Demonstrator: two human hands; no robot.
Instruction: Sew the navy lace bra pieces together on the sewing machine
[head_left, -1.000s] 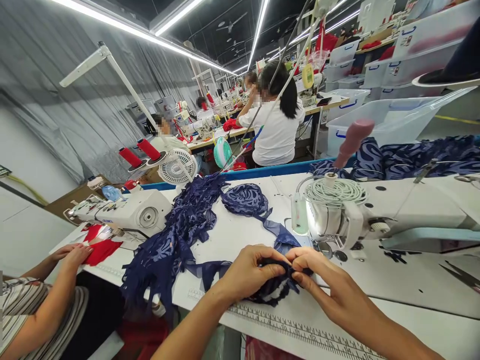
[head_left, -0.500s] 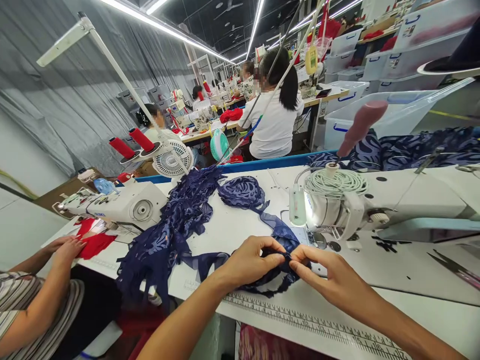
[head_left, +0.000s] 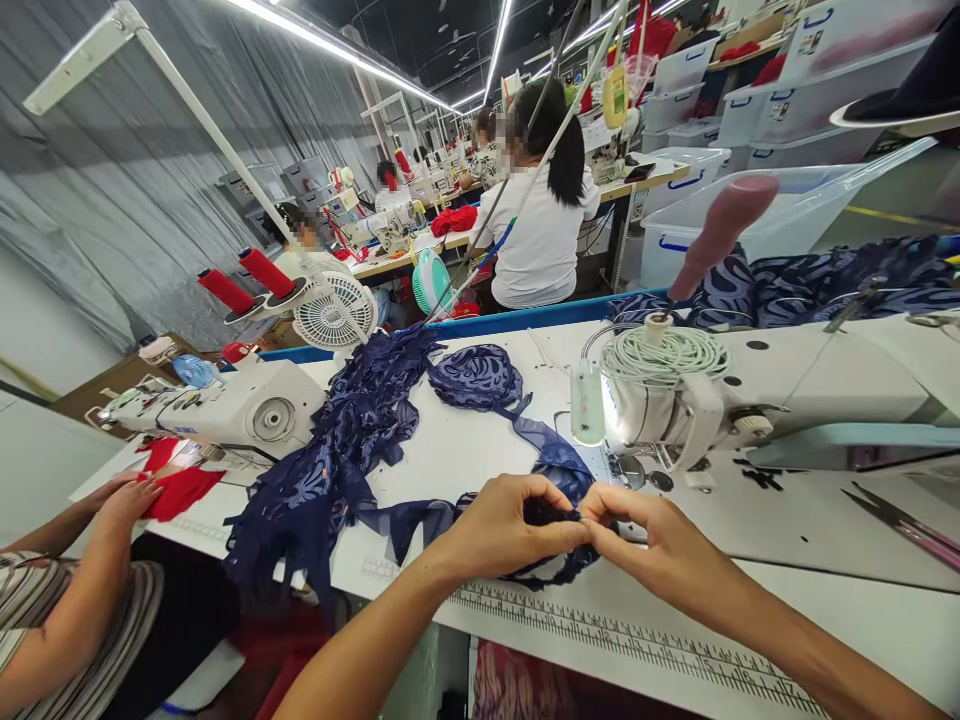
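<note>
My left hand (head_left: 504, 530) and my right hand (head_left: 654, 545) meet fingertip to fingertip over a small navy lace piece (head_left: 551, 512) on the white sewing table (head_left: 480, 460). Both hands pinch this fabric, with the fingers curled round it. The piece lies just in front of the needle area of my white sewing machine (head_left: 750, 405). A navy strip trails from it back to a lace bundle (head_left: 476, 375) and a long heap of navy lace garments (head_left: 337, 455) on the left.
A printed ruler (head_left: 600, 640) runs along the table's front edge. Scissors (head_left: 900, 520) lie at the right. A co-worker's hands (head_left: 124, 495) hold red fabric at the neighbouring machine (head_left: 225, 410). A small fan (head_left: 334, 310), red thread cones (head_left: 244, 280) and other workers sit behind.
My hands have stayed pinched on the navy piece, shifting slightly up and towards the machine. The view has tilted a little downward.
</note>
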